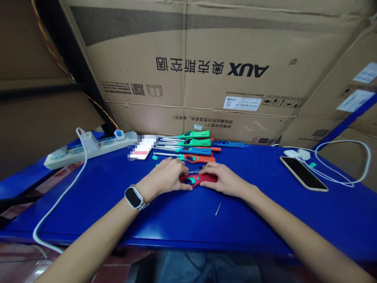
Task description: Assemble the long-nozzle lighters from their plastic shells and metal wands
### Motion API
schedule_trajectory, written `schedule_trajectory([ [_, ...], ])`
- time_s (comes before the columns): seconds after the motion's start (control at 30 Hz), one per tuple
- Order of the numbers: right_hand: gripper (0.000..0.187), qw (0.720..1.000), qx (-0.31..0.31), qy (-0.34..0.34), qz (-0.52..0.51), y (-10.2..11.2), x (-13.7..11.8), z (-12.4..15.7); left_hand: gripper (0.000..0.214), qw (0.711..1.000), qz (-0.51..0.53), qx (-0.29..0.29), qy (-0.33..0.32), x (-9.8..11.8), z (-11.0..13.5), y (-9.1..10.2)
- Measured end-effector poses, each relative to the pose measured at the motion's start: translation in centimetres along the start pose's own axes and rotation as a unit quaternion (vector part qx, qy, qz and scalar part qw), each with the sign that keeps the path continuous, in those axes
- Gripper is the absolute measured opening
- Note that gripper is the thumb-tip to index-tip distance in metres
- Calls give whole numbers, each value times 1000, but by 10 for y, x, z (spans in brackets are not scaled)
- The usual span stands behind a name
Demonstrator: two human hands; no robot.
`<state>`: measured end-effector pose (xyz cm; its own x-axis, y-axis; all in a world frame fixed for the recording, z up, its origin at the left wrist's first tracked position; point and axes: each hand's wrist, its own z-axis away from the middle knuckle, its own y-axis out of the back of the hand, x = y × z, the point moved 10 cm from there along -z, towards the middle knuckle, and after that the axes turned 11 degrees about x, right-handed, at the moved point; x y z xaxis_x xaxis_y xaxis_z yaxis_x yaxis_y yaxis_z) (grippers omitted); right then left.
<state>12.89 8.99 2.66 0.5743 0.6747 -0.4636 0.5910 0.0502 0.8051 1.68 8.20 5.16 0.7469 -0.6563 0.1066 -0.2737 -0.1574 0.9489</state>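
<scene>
Both hands are on a red utility lighter [202,179] with a teal trigger, lying low over the blue table. My left hand [169,175] is closed round its left end, thumb along the near side. The fingers of my right hand [224,179] close on the handle at the other end. Thin wire-like pieces show just behind the lighter, partly covered by my fingers. Beyond my hands lie an orange lighter [198,158], a blue lighter [196,150] and green lighters [196,142] with long metal nozzles. A thin metal pin [218,208] rests in front of my right hand.
A power strip [97,146] with plugs stands at the left, its white cable [63,190] crossing the table. A phone [304,173] and coiled charger cable [368,161] lie at the right. A large cardboard box [200,39] walls off the back. Another blue casing [229,144] lies beside the lighters.
</scene>
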Motion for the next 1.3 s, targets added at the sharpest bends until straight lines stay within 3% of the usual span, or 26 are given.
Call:
schedule_trajectory([
  [0.4, 26, 1000, -4, -12, 1, -1, -3, -1, 35, 999, 19, 2, 28, -3, 2, -1],
  [0.6, 26, 1000, -3, 3, -23, -1, -8, 1, 41, 1000, 3, 14, 1, 5, 3, -5],
  [0.97, 25, 1000, 0, 5, -21, 1, -7, 1, 32, 997, 69, 15, 23, 0, 1, -15],
  [1.3, 20, 1000, 8, -28, -9, 6, -3, 2, 26, 999, 37, 1, 22, 7, 2, -16],
])
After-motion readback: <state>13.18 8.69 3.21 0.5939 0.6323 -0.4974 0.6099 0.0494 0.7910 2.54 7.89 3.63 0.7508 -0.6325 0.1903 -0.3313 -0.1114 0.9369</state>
